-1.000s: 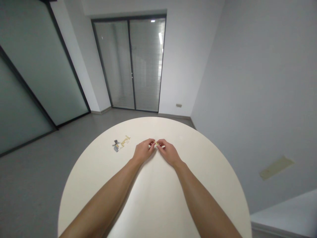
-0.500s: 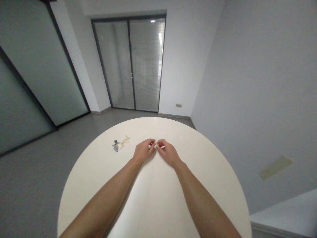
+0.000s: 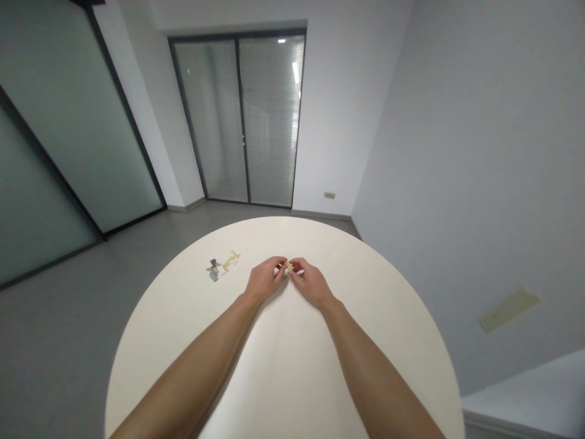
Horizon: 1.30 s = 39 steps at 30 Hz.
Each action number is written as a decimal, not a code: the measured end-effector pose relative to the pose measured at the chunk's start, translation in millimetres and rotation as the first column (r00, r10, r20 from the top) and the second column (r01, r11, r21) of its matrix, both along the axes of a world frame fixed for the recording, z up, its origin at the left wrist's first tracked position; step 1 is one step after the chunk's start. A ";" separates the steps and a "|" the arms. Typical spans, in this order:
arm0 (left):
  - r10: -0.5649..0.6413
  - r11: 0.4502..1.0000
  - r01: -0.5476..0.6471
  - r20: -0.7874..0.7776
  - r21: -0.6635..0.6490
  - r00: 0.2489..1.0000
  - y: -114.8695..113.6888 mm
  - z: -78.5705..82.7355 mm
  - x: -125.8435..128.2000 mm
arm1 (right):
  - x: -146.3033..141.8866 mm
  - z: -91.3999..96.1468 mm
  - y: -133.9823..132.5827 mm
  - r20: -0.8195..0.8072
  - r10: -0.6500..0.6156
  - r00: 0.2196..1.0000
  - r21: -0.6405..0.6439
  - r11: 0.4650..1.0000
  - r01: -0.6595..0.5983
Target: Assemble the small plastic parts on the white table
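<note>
My left hand (image 3: pixel 267 275) and my right hand (image 3: pixel 309 280) meet above the far half of the white round table (image 3: pixel 292 378). Between their fingertips is a small yellowish piece (image 3: pixel 289 266), pinched from both sides. Its exact kind is too small to make out, and the fingers cover part of it. To the left of my left hand lie several flat yellowish pieces (image 3: pixel 228 263) on the tabletop. Beside them sits a little group of dark and grey pieces (image 3: pixel 213 268), also too small to name.
Beyond the table stand glass doors (image 3: pixel 242 122) with blinds and dark frames. Frosted glass panels (image 3: pixel 91 122) are at the left. A grey wall (image 3: pixel 479 152) runs close along the right, with a beige strip (image 3: pixel 509 310) on it.
Both hands stay in nearly the same place. A little more of the yellowish piece shows between the fingertips, and the right fingers have shifted slightly. The pieces on the left lie as before.
</note>
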<state>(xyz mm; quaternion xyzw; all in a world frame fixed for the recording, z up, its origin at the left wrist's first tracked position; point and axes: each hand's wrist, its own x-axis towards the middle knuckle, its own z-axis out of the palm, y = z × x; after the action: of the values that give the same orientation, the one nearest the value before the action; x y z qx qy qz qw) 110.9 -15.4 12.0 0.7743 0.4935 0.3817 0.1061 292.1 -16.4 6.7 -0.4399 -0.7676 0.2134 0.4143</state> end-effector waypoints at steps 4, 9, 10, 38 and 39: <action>-0.016 1.000 0.016 0.009 -0.017 1.000 -1.0 1.6 0.0 | 1.2 -0.9 0.9 0.009 0.004 1.000 0.011 1.000 -0.004; -0.015 0.999 0.015 0.018 -0.045 1.000 -2.9 4.1 1.0 | 2.6 0.0 0.6 0.030 -0.001 1.000 0.024 1.000 0.000; -0.014 0.999 0.015 0.020 -0.048 1.000 -3.1 4.2 1.2 | 2.7 0.1 0.7 0.032 0.000 0.999 0.026 1.000 -0.001; -0.021 0.999 0.021 0.000 -0.028 1.000 -2.1 2.6 1.4 | 0.7 1.9 -0.3 0.019 -0.016 1.000 0.008 1.000 0.016; -0.024 0.999 0.024 -0.002 -0.025 1.000 -2.1 2.7 1.2 | 0.8 1.6 -0.1 0.020 -0.016 1.000 0.007 1.000 0.016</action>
<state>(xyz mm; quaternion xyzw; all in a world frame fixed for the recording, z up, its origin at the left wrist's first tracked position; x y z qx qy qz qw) 112.1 -17.5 14.7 0.7791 0.4891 0.3733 0.1199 292.9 -16.4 8.2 -0.4468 -0.7689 0.2028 0.4100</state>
